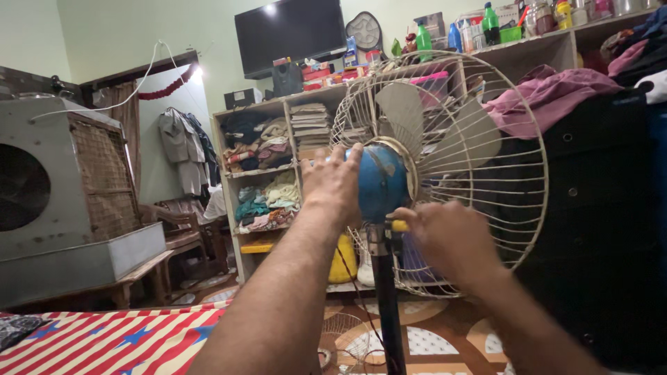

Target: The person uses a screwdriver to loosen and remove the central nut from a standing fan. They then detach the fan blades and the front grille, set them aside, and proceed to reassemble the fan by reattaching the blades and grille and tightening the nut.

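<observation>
A pedestal fan stands in front of me, seen from behind, with a blue motor housing [383, 182], a cream wire guard [486, 173] around cream blades, and a dark pole [386, 305]. My left hand [332, 182] lies flat against the left side of the motor housing, fingers spread upward. Just below the housing, my right hand [448, 239] closes around a small yellow knob [399, 226] at the top of the pole.
Open shelves [271, 173] stuffed with clothes and papers stand behind the fan, bottles and boxes on top. A large air cooler [62, 201] sits at left. A second wire guard [344, 344] lies on the patterned floor. Striped cloth [104, 340] covers the near left.
</observation>
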